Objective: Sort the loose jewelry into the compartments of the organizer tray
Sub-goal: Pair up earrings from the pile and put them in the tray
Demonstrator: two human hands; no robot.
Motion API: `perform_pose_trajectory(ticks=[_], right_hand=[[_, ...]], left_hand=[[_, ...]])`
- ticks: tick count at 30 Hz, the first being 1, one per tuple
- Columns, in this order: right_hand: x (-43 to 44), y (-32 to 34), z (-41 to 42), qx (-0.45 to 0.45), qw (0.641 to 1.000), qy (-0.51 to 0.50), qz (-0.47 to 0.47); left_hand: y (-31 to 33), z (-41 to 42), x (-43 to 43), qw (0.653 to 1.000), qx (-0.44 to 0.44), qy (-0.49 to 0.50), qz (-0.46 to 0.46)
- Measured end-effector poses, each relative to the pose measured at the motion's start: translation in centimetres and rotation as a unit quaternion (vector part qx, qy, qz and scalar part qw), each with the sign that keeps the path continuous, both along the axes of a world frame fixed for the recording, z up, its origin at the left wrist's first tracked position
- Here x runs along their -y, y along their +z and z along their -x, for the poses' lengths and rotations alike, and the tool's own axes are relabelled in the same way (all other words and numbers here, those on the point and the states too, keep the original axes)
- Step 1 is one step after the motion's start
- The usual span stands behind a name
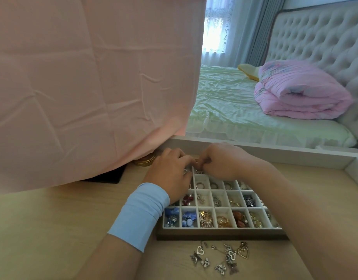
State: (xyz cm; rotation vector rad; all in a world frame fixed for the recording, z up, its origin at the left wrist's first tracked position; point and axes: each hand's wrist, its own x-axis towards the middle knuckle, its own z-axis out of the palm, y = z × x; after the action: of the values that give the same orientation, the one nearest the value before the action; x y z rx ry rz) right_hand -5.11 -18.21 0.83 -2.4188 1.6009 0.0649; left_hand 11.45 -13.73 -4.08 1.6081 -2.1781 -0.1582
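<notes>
The left hand and right hand pinch 1 small piece (too small to identify) over the far row of the organizer tray. It is best lowered straight into 1 compartment. The loose jewelry lies just outside the tray's near rim.

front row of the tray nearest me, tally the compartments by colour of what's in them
Blue pieces: 2
Gold or pearl pieces: 3
Reddish-brown beads: 1
Total: 6 compartments in clear view. The right arm hides the far right end of the row.
</notes>
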Motion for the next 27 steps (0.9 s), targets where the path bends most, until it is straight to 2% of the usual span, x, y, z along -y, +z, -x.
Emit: perform_pose_trajectory(ticks=[2,6,11,24,27], right_hand=[[-0.2,0.2,0.3,0.015,1.000,-0.005,0.021],[-0.7,-0.5,0.1,-0.024,0.999,0.009,0.019],[-1.0,-0.6,1.0,0.030,0.997,-0.016,0.076],[-2.5,-1.4,0.5,-0.022,0.992,0.035,0.117],[-2.6,-1.6,0.4,-0.004,0.993,0.025,0.115]], left_hand=[[0.0,0.0,0.0,1.000,-0.001,-0.001,-0.001],[0.1,0.1,0.0,1.000,0.011,0.003,-0.003],[0.0,0.3,-0.3,1.000,0.022,0.007,-0.009],[0.1,0.3,-0.6,1.000,0.005,0.008,-0.015],[0.1,0.3,-0.5,1.000,0.005,0.007,-0.014]])
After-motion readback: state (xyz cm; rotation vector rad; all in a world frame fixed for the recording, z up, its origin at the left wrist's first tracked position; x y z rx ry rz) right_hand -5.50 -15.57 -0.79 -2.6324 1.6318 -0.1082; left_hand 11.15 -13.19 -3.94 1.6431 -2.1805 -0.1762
